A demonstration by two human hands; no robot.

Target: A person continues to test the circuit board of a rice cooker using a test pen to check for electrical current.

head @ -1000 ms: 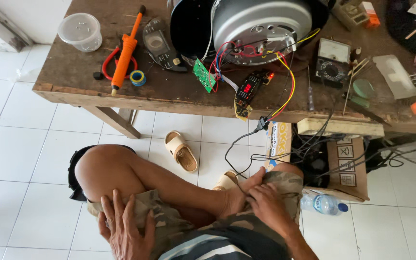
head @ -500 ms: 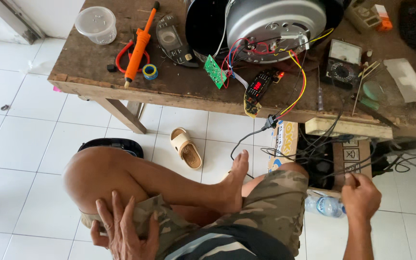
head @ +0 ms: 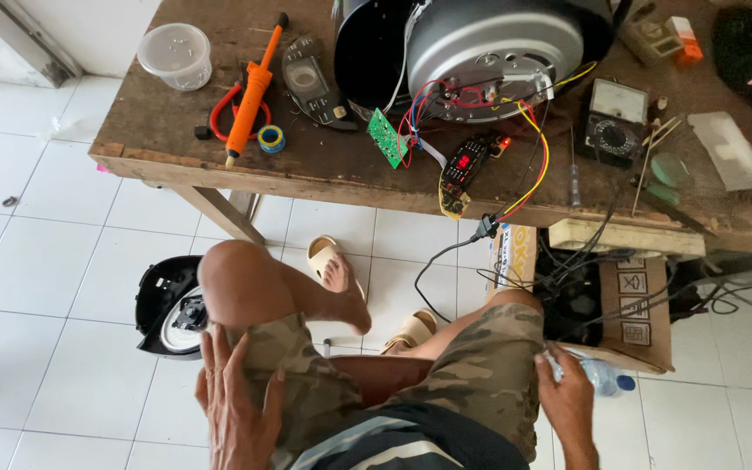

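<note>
I sit at a wooden workbench (head: 219,165) with my bare left knee raised. My left hand (head: 237,405) lies flat on that thigh with its fingers spread, holding nothing. My right hand (head: 567,405) rests against the outer edge of my camouflage shorts (head: 480,365), with its fingertips next to a clear plastic bottle (head: 607,376) on the floor. Its grip is hidden. On the bench an upturned cooker (head: 498,52) shows coloured wires, a green circuit board (head: 386,137) and a display board (head: 463,164) with red lit digits.
On the bench are an orange-handled tool (head: 250,87), a plastic cup (head: 176,54), a tape roll (head: 271,138) and a meter (head: 615,122). A black round lid part (head: 167,305), two sandals (head: 324,257), cables and a cardboard box (head: 633,305) are on the tiled floor.
My left foot came off my right thigh and went down by the sandals, with the knee now raised. My right hand left the foot and moved out to my right side by the bottle.
</note>
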